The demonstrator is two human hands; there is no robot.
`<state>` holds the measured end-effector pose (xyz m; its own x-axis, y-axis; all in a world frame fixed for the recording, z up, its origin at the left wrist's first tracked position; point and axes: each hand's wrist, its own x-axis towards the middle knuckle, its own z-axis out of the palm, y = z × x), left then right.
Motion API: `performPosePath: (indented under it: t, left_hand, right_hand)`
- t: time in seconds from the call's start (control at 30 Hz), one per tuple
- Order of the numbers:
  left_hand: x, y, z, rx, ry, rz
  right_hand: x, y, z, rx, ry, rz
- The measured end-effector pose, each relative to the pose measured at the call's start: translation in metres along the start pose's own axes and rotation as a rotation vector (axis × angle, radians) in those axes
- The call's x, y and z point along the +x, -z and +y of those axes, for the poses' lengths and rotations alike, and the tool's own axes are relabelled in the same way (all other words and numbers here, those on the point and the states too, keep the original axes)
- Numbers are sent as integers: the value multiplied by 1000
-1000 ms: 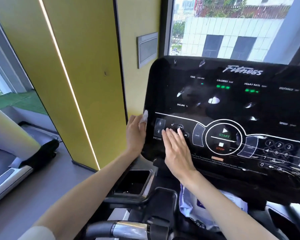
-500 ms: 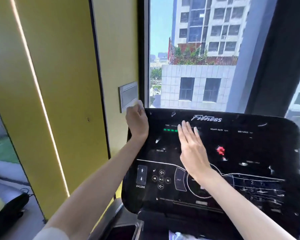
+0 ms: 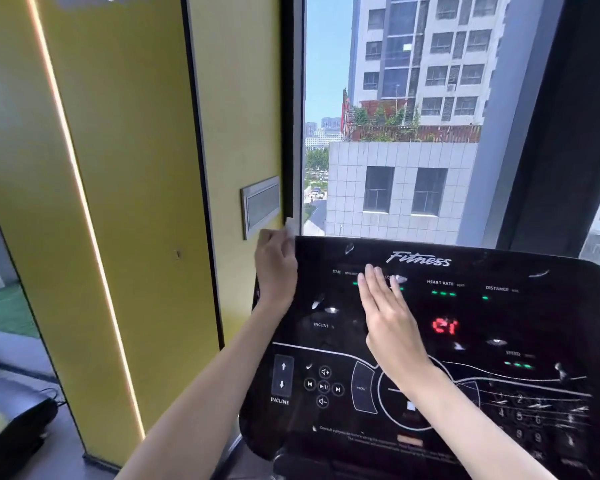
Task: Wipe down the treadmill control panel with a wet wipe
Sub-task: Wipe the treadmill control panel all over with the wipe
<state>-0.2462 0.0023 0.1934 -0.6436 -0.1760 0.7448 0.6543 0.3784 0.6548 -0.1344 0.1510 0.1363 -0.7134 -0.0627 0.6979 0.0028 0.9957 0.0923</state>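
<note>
Mid-wipe: left hand pinching wet wipe at control panel top-left corner, right hand flat, fingers together; next, likely sweeping rightward.

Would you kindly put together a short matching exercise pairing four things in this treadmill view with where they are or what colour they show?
Column one:
1. left hand
2. right hand
3. wet wipe
4. digits in the middle of the control panel

Column two:
a. glowing red
b. flat on the panel's upper part, fingers together
c. at the panel's upper left corner
d. white, sticking out above the left hand

Pairs: 1-c, 2-b, 3-d, 4-a
</note>
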Motion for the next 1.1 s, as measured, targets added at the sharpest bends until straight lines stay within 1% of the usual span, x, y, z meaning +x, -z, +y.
performPosePath:
  t: [0.03, 0.07, 0.1, 0.13, 0.2, 0.23, 0.27, 0.3, 0.37, 0.4, 0.43, 0.47, 0.53, 0.57, 0.6, 0.63, 0.67, 0.73, 0.77, 0.8, 0.83, 0.9, 0.93, 0.97, 1.0, 1.07, 1.1]
  left_hand:
    - [3, 1, -4, -8, 107, 125]
    - [1, -2, -4, -3, 161, 199]
    - [-3, -7, 2, 15, 136, 203]
    - [-11, -15, 12, 39, 38, 140]
    - [-24, -28, 21, 41, -171, -89]
    - [-22, -29, 19, 13, -210, -176]
    - [-17, -25, 15, -31, -181, -203]
    - [-12, -19, 10, -69, -101, -153]
    - [-5, -11, 2, -104, 90, 84]
    - [-7, -10, 3, -87, 132, 179]
    - [-11, -14, 9, -53, 107, 210]
    - [-17, -21, 19, -15, 38, 168]
    - [-31, -35, 34, 10, -142, -34]
    - [-32, -37, 35, 11, -195, -135]
    - [-28, -36, 34, 5, -205, -199]
    - [-21, -30, 31, -12, -168, -202]
    - [-15, -24, 27, -46, -84, -139]
    - [-10, -16, 19, -95, 109, 111]
    - [-12, -18, 20, -85, 154, 199]
    - [-17, -23, 26, -52, 130, 215]
    - [-25, -31, 35, -22, 50, 148]
    - [-36, -44, 45, -11, -132, -79]
    - [-35, -45, 44, -13, -180, -149]
    - [-31, -42, 42, -21, -174, -149]
    - [-26, -38, 39, -40, -106, -80]
    - [-19, -32, 31, -50, 103, 164]
    - [-21, -34, 31, -22, 150, 237]
  right_hand:
    - [0, -1, 0, 8, -4, -1]
    - [0, -1, -1, 12, -6, -3]
    - [0, -1, -2, 16, -6, -6]
    - [0, -1, -1, 18, -4, -9]
    - [0, 1, 0, 16, 2, -13]
    - [0, 1, 1, 11, 4, -12]
    - [0, 1, 1, 8, 6, -11]
    - [0, 1, 1, 11, 4, -9]
    - [0, 0, -1, 27, -4, 1]
    - [0, -1, -1, 39, -6, 4]
    - [1, -1, -1, 51, -8, 5]
    - [1, 0, -1, 59, -9, 4]
    - [2, 3, 2, 57, -2, -4]
    - [2, 5, 3, 54, 5, -9]
    - [2, 7, 4, 54, 10, -14]
    - [1, 8, 5, 57, 16, -18]
    - [1, 8, 6, 59, 23, -21]
    - [1, 9, 6, 64, 33, -19]
    - [2, 8, 6, 65, 39, -17]
    - [2, 9, 7, 62, 47, -20]
    - [2, 10, 7, 54, 59, -24]
    - [2, 12, 10, 23, 85, -33]
    - [2, 13, 11, 13, 96, -38]
    - [2, 14, 12, 13, 104, -43]
    - [1, 15, 13, 19, 107, -46]
    - [2, 15, 14, 31, 115, -44]
    - [2, 16, 14, 35, 124, -46]
